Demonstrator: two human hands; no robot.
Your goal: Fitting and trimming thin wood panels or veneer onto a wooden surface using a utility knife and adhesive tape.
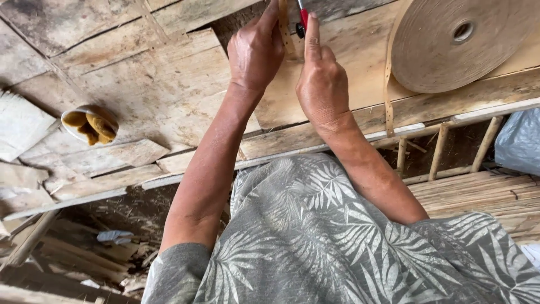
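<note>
A: Since only the head view exists, what is listed beside the wooden workbench (169,95)?

B: Item one: left hand (256,50), fingers closed on a thin tan strip (288,34) at the bench's far edge. Item two: right hand (322,79), curled about a red-handled tool (302,17), forefinger straight along it, touching the same strip.

A: And the stock?

B: Large roll of tan strip (450,42), lying on the bench just right of the hands, one loose end (388,95) hanging over its near side. Roll looks nearly full; I judge little has been drawn off.

A: Containers?

B: One white bowl (90,124), on the bench well left of the hands, holding yellow-brown pieces, kind unclear. Grey bag (520,141) right of the bench; contents hidden.
</note>
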